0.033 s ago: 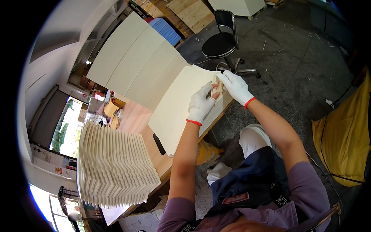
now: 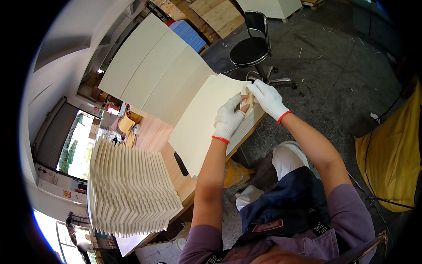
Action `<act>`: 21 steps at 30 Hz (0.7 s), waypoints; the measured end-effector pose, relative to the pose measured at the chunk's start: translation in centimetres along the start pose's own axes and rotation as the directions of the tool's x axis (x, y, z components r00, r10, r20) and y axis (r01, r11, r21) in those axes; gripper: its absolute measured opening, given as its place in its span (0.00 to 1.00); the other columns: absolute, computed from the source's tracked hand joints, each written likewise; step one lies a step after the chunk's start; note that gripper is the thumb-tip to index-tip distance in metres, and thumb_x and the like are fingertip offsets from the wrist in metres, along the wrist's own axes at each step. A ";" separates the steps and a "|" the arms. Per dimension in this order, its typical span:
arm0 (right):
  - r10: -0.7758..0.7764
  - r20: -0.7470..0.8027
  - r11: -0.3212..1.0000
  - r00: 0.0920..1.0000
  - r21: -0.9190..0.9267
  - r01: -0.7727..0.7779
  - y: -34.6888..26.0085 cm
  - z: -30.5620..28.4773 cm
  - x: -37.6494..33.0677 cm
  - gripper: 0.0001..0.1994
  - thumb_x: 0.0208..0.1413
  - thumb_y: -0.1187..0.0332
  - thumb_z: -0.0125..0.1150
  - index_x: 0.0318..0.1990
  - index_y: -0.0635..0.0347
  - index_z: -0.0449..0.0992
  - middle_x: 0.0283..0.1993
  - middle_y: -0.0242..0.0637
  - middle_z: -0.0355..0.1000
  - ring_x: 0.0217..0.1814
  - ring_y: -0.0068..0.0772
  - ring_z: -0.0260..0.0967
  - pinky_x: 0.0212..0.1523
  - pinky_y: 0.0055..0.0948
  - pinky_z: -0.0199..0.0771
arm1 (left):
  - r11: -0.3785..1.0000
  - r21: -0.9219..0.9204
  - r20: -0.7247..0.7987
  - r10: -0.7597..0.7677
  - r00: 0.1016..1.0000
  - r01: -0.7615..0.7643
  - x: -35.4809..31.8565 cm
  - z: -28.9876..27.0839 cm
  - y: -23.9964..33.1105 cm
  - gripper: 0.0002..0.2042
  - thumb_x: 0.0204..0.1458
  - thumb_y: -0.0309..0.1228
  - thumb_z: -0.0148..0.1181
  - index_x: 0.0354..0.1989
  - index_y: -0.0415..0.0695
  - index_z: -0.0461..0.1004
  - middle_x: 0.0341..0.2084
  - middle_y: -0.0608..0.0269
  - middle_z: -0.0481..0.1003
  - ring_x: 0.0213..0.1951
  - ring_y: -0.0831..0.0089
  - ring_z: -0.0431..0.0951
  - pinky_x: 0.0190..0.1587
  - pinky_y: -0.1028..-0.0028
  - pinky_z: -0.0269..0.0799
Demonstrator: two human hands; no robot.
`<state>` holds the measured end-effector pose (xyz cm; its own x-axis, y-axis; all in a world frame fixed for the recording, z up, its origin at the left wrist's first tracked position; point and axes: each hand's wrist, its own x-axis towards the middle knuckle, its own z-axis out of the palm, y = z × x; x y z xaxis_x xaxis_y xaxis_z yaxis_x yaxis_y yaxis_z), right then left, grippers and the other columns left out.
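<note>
My left hand (image 2: 228,118), in a white glove with bare thumb and fingertip, is closed on a narrow cream strip or folded edge (image 2: 249,102). From the other side my right hand (image 2: 267,99), also in a white glove with a red cuff, grips the same piece. Whether this piece is attached to the sheet below is hidden by my fingers. Beneath my hands, large cream sheets (image 2: 202,127) lie on a wood-topped table (image 2: 154,127), close to its right edge.
A tall stack of folded cream sheets (image 2: 132,189) stands at the table's near left. Large cream panels (image 2: 154,70) rise behind the sheets. A black object (image 2: 180,164) lies beside them. Beyond are a black swivel chair (image 2: 249,53) and, at far right, a yellow cover (image 2: 389,154).
</note>
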<state>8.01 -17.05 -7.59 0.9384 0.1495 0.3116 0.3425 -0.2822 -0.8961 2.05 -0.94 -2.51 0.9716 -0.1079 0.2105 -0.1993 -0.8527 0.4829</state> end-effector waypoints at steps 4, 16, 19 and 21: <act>-0.001 -0.006 1.000 1.000 0.006 0.001 -0.3 0.0 -0.1 0.24 0.65 0.44 0.43 0.37 0.58 0.70 0.33 0.51 0.72 0.40 0.56 0.71 0.40 0.47 0.66 | 0.997 -0.048 -0.070 0.054 0.996 -0.057 -0.1 0.4 -0.5 0.14 0.58 0.32 0.57 0.52 0.50 0.77 0.36 0.52 0.79 0.40 0.68 0.79 0.46 0.74 0.71; 0.010 -0.022 0.999 1.000 0.034 -0.009 0.2 0.2 -0.1 0.24 0.65 0.45 0.43 0.36 0.59 0.70 0.31 0.49 0.71 0.38 0.54 0.71 0.39 0.46 0.65 | 1.000 0.009 -0.023 0.026 0.999 -0.026 -0.2 0.1 0.1 0.15 0.54 0.35 0.63 0.50 0.51 0.78 0.36 0.53 0.80 0.40 0.63 0.80 0.45 0.71 0.72; 0.026 -0.015 0.999 1.000 0.045 -0.025 -0.2 0.1 -0.2 0.23 0.65 0.45 0.44 0.37 0.59 0.70 0.31 0.50 0.71 0.38 0.55 0.71 0.39 0.46 0.66 | 0.999 0.006 -0.050 0.044 0.998 -0.043 -0.2 0.1 -0.1 0.16 0.52 0.36 0.65 0.50 0.51 0.78 0.33 0.52 0.79 0.38 0.65 0.80 0.44 0.71 0.73; 0.028 -0.015 0.999 0.999 0.045 -0.027 -0.4 0.1 -0.2 0.23 0.65 0.45 0.44 0.37 0.59 0.70 0.32 0.50 0.71 0.38 0.55 0.71 0.40 0.46 0.66 | 1.000 0.006 -0.050 0.031 0.998 -0.031 -0.2 0.1 -0.1 0.16 0.52 0.36 0.65 0.50 0.52 0.78 0.33 0.52 0.79 0.38 0.65 0.80 0.43 0.71 0.73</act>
<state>7.67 -16.93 -7.37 0.9482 0.1274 0.2911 0.3145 -0.2436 -0.9175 1.87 -0.90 -2.64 0.9575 -0.1088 0.2673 -0.2284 -0.8519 0.4713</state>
